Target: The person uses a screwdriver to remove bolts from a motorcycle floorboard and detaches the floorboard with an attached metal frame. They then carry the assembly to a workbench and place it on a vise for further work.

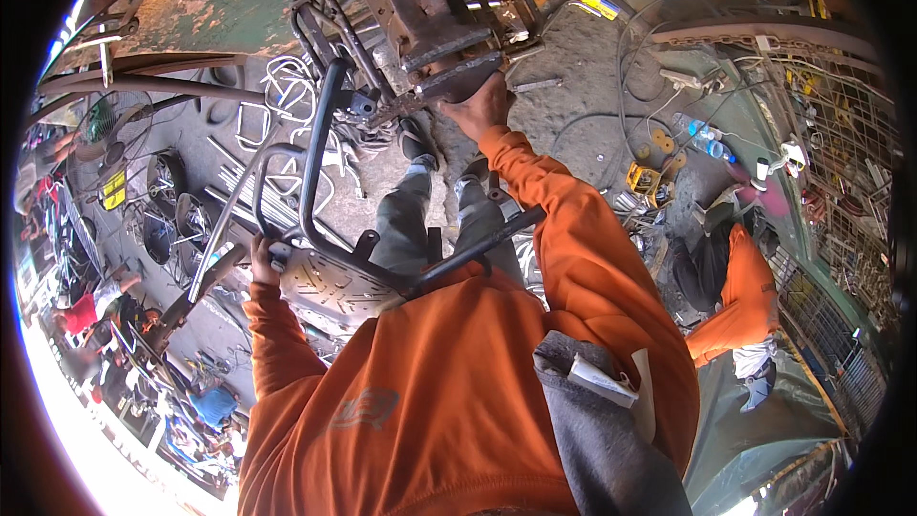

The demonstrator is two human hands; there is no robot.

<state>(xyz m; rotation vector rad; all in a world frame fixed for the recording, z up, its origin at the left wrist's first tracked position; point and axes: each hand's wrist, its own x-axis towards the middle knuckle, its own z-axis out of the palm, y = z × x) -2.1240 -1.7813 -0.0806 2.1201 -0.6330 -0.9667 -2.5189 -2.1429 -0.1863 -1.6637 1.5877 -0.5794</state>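
A black bent-tube metal frame (310, 172) with welded tabs spans the space before my body, its lower bar crossing at my waist. My left hand (264, 260) is closed around the left side of this frame, beside a slotted metal plate (330, 282). Ahead of me stands a heavy, worn bench vise (430, 14). My right hand (480, 107) grips the near end of the vise, below its jaw; the fingertips are partly hidden. The top of the frame reaches close to the vise's left side.
Metal rods (277, 196) and pale bent tubes (287, 86) litter the floor at left, near several wheels (164, 182). A co-worker in orange (745, 287) is at right. Cables (621, 57), plastic bottles (709, 145), a yellow crate (643, 179) and wire mesh (850, 124) lie beyond.
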